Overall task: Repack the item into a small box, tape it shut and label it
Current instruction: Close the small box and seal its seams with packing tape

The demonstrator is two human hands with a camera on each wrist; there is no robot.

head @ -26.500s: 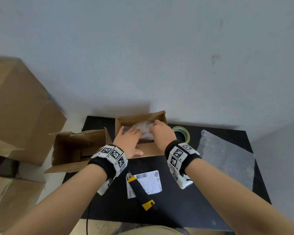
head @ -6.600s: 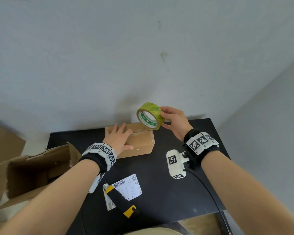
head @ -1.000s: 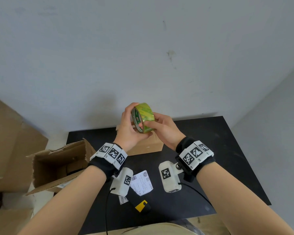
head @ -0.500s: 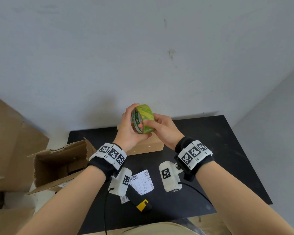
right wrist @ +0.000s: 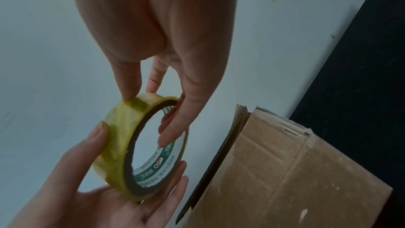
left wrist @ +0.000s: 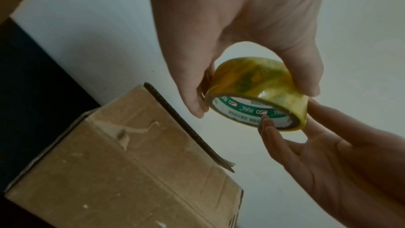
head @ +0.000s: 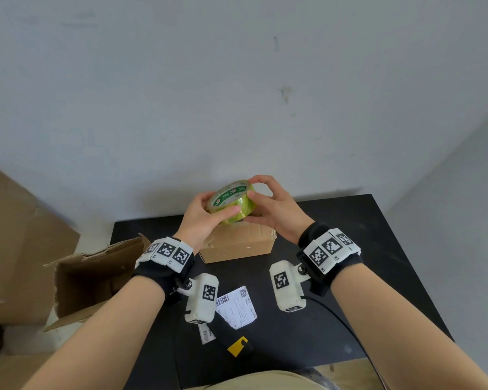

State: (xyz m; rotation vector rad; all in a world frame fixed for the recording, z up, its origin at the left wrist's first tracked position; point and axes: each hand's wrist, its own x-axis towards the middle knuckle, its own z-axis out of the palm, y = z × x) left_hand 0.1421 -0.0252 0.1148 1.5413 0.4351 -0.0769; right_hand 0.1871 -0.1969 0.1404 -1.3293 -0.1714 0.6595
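A yellow-green tape roll (head: 233, 202) is held in the air by both hands, just above the shut small cardboard box (head: 238, 244) on the black table (head: 350, 249). My left hand (head: 219, 205) grips the roll from the left, thumb across its front. My right hand (head: 253, 192) pinches it from the right, thumb and forefinger at its top edge. In the left wrist view the tape roll (left wrist: 256, 91) sits between thumb and fingers of my left hand (left wrist: 254, 100), over the box (left wrist: 131, 171). In the right wrist view my right hand (right wrist: 149, 117) has fingers on the tape roll's (right wrist: 118, 145) outer band and inside its core.
An open, larger cardboard box (head: 96, 277) lies on its side at the table's left edge. A printed shipping label (head: 237, 308) and a black-and-yellow knife (head: 237, 344) lie near the front. Big cartons (head: 12, 235) stand at the left. A wall is close behind the table.
The roll has been turned in both hands, so its printed core now faces up and left. My right fingers have shifted to its top edge. The box has not moved.
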